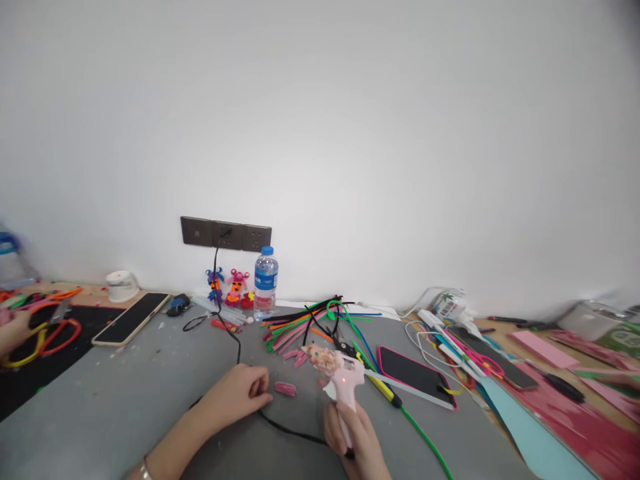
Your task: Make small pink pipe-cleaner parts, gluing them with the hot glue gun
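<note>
In the lower middle, my right hand (pixel 357 440) wraps round the handle of a pale pink hot glue gun (pixel 347 381). A small red light glows on its body, and its nozzle end points left, crusted with beige lumps. A clear glue stick (pixel 410 390) sticks out at the back. My left hand (pixel 245 393) rests on the grey mat with its fingers curled in, and nothing shows in them. Just right of its fingertips lies a pink fuzzy pipe cleaner piece (pixel 285 388), folded into a short bundle, not touched. A black cable (pixel 293 432) passes behind the left hand and runs toward the gun.
Behind lie a bundle of coloured pipe cleaners (pixel 295 327), a water bottle (pixel 265 283) and two small figures (pixel 237 288). A pink-edged phone (pixel 417 375) is at right, another phone (pixel 133 319) at left. Another person's hand (pixel 14 331) is near scissors (pixel 60 333) at far left.
</note>
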Available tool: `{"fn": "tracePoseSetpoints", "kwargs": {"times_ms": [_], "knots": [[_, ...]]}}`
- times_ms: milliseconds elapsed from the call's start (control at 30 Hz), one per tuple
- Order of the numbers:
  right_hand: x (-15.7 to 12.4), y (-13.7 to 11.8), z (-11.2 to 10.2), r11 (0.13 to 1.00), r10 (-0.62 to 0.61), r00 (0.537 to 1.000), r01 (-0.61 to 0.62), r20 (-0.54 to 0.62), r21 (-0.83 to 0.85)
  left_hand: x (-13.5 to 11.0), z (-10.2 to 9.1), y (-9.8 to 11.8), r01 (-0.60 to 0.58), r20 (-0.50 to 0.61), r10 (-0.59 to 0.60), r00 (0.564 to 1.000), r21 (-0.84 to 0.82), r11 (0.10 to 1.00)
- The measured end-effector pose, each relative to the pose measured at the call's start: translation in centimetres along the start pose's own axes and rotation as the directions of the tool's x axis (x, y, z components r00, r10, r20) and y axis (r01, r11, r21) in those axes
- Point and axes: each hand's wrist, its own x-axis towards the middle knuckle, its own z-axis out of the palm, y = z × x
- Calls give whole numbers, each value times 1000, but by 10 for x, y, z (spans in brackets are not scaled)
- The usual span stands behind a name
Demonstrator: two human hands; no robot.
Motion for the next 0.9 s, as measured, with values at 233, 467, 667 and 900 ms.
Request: {"fn": "tracePoseSetpoints", "kwargs": {"times_ms": [233,467,667,900], "knots": [[-4,-10,-10,901,191,980,-151,59,-407,6,5,-1,12,-52,-13,999,-17,1000],[-10,-10,-4,863,227,972,-227,-56,-452,7,6,6,60,-82,-62,995,-23,998],[-7,-12,0,846,252,965,-254,-69,-468,7,10,2,37,-105,-40,994,-34,999],[-7,-18,7,850,260,962,-267,-80,-453,7,12,0,25,-116,-29,993,-31,999]]}}
